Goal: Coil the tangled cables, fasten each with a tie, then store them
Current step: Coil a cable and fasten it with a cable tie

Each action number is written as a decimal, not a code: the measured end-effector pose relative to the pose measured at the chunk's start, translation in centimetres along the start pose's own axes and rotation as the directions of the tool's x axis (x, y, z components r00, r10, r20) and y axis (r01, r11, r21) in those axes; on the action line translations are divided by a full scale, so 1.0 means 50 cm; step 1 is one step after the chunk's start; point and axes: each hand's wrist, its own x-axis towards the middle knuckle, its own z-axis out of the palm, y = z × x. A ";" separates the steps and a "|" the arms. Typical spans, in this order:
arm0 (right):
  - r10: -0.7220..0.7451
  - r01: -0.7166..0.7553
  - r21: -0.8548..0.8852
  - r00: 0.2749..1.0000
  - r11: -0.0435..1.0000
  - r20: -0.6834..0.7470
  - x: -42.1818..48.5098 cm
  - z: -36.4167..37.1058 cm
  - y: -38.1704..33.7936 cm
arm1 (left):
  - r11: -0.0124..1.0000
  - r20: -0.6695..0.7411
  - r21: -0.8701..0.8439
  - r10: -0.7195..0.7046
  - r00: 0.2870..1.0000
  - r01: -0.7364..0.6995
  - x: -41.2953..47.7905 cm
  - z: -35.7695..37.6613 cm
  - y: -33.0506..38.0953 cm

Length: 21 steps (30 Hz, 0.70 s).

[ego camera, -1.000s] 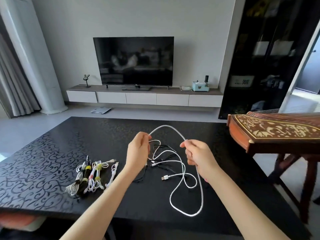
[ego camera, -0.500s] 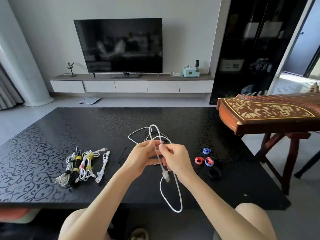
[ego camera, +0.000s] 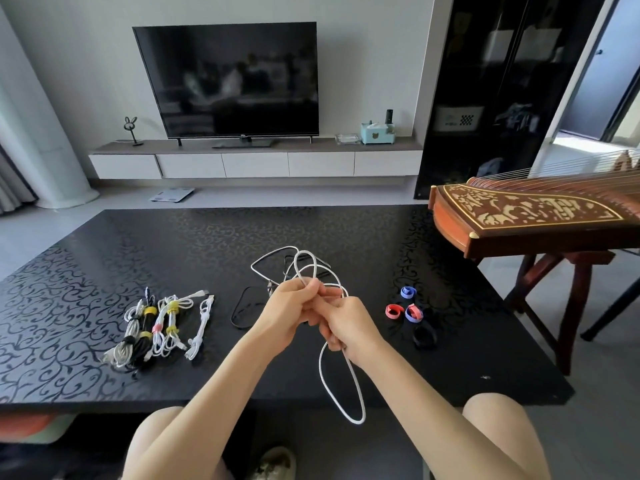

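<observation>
My left hand (ego camera: 289, 311) and my right hand (ego camera: 346, 323) meet above the black table (ego camera: 86, 299), both gripping a white cable (ego camera: 341, 400). One loop of it rises above my fingers, a long loop hangs below past the table's front edge. Behind my hands lie loose white and black cables (ego camera: 273, 268). Several coiled, tied cables (ego camera: 159, 327) lie in a row at the left. Rolled ties (ego camera: 403, 308) in red, blue and black sit to the right.
A wooden zither (ego camera: 519, 213) on a stand juts over the table's right side. A TV (ego camera: 227, 79) on a low cabinet stands at the far wall. My knees and a shoe show below the table edge.
My hands came together from apart and folded the white cable into loops. The hanging loop grew shorter, then longer. The camera tilted down, which brought the ties into view.
</observation>
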 end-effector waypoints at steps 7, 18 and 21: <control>-0.012 0.060 -0.209 0.975 0.976 0.224 -0.010 -0.077 0.064 | 0.965 -0.404 -0.214 0.052 0.913 -0.150 0.047 -0.053 0.064; -0.507 0.510 -0.546 0.845 0.665 0.171 -0.003 -0.105 -0.022 | 0.756 -0.173 0.653 0.108 0.979 0.032 0.052 -0.092 0.107; -0.669 0.553 -0.699 0.729 0.453 0.143 0.015 -0.070 -0.076 | 0.906 -0.037 0.422 -0.023 0.999 0.036 0.026 -0.063 0.111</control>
